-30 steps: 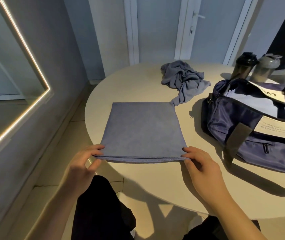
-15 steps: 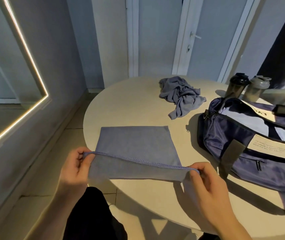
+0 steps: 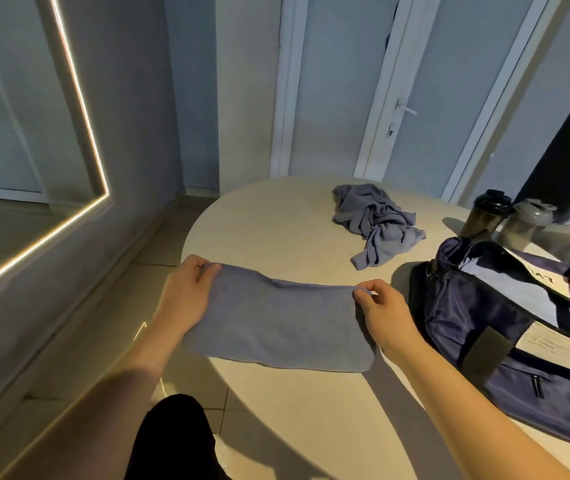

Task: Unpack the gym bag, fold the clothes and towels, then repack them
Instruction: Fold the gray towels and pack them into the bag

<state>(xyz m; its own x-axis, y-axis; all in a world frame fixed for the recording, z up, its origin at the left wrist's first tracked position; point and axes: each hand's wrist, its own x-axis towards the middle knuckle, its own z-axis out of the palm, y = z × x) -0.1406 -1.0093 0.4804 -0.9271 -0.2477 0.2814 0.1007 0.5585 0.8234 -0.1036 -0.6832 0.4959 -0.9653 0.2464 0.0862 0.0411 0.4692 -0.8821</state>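
At the right of the frame the navy gym bag [image 3: 477, 327] lies on its side on the round pale table [image 3: 269, 230], its far end cut off by the right edge. A pale panel with dark lettering crosses its top, but whether the bag is unzipped, and what is inside, cannot be told. Behind it, at the upper right, stand two shaker bottles, one with a dark lid [image 3: 487, 216] and one with a grey lid [image 3: 526, 224]; their contents are too dim to make out. At the centre of the frame the blue-grey towel [image 3: 276, 330] is folded over on the near-left part of the table. The left hand [image 3: 186, 292] pinches its upper left corner between thumb and fingers, and the right hand [image 3: 385, 306] pinches the upper right corner. The layer beneath the fold is hidden. Above the towel, apart from it, a crumpled grey-blue cloth [image 3: 377, 223] lies in a heap; what garment it is cannot be told.
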